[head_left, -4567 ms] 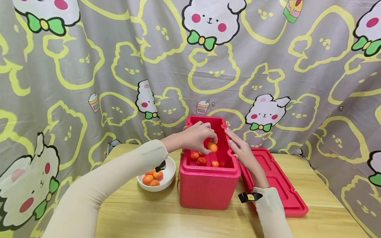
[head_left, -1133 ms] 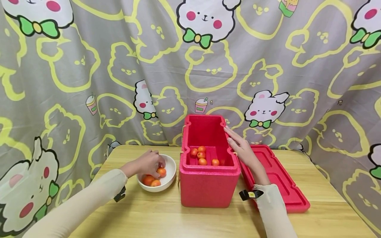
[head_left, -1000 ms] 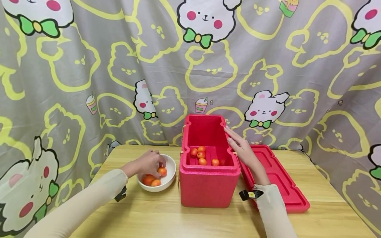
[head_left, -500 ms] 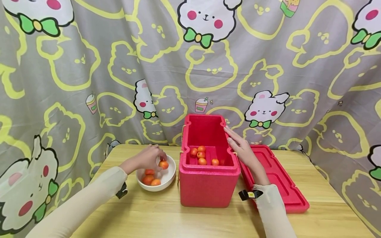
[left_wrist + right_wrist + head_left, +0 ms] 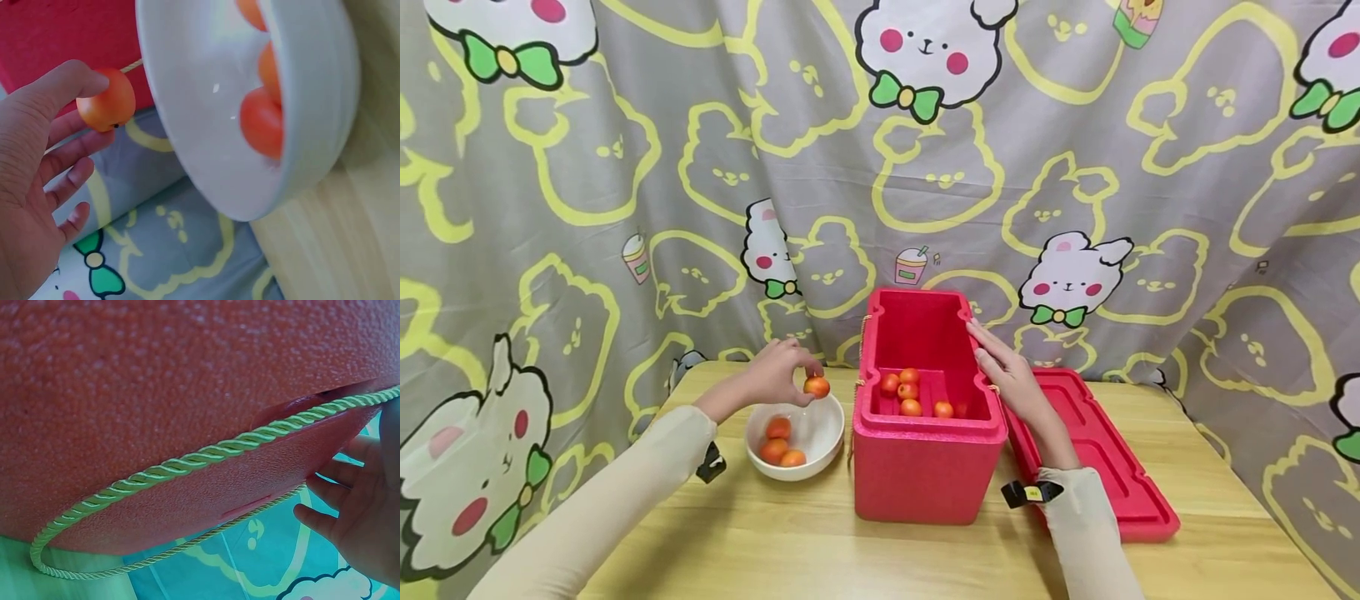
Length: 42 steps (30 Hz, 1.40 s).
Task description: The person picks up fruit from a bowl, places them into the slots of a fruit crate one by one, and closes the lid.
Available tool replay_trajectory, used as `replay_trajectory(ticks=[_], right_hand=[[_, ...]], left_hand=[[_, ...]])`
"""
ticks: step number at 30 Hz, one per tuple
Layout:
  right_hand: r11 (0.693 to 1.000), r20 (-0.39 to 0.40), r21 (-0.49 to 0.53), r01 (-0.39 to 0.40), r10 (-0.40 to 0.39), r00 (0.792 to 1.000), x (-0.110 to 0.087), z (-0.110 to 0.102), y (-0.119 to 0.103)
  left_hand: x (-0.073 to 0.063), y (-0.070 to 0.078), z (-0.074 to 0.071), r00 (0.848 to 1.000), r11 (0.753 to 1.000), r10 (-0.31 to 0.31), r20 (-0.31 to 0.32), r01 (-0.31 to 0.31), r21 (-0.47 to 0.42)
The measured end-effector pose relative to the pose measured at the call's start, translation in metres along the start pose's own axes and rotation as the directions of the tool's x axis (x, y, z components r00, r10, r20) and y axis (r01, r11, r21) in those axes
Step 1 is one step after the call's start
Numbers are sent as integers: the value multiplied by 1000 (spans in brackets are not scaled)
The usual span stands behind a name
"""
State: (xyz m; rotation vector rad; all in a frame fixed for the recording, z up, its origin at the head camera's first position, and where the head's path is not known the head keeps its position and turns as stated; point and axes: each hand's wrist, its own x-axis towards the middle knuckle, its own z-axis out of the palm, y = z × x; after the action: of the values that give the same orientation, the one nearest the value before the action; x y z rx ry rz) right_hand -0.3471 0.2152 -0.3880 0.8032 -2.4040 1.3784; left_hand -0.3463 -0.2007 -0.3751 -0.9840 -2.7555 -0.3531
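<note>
My left hand point(image 5: 781, 372) pinches a small round orange-red fruit point(image 5: 817, 387) between thumb and fingertips, just above the far side of a white bowl point(image 5: 829, 442). In the left wrist view, the pinched fruit point(image 5: 112, 103) shows a dark tip underneath, and the other fingers are loosely bent. Three similar fruits point(image 5: 778, 427) lie in the bowl. An open-topped red foam box point(image 5: 917, 475) stands right of it, with several of these fruits point(image 5: 908, 391) on its floor. My right hand point(image 5: 1011, 375) rests with extended fingers on the box's right rim.
The box's red lid point(image 5: 1093, 442) lies on the wooden table point(image 5: 820, 542) to the right, beside my right forearm. A twisted yellow rope point(image 5: 206, 456) loops along the box's side. A patterned grey curtain point(image 5: 820, 167) hangs behind the table.
My left hand came from the box to the bowl, took a fruit there and raised it above the bowl. Several fruits lie in the box. My right hand stays on the rim.
</note>
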Motion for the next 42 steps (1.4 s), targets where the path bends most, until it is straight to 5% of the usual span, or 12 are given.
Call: replay_trajectory(ticks=[10,22,34,42], right_hand=[[999,-7,39,5,-5,1000,0,1,1],[1000,-1,16,-16,16,1000,0,-1,1],[1000,1,9,-7,7,1000,0,0,1],[1000,4,3,-7,7,1000,0,0,2]], left_hand=[[11,5,-24,994,1000,-22,-110,19,-22],[42,27,-59,961,997,53,-272,-68,-46],[66,50,-79,954,994,50,-294,-78,-83],[82,66,-81,956,991,104,-275,-123,-53]])
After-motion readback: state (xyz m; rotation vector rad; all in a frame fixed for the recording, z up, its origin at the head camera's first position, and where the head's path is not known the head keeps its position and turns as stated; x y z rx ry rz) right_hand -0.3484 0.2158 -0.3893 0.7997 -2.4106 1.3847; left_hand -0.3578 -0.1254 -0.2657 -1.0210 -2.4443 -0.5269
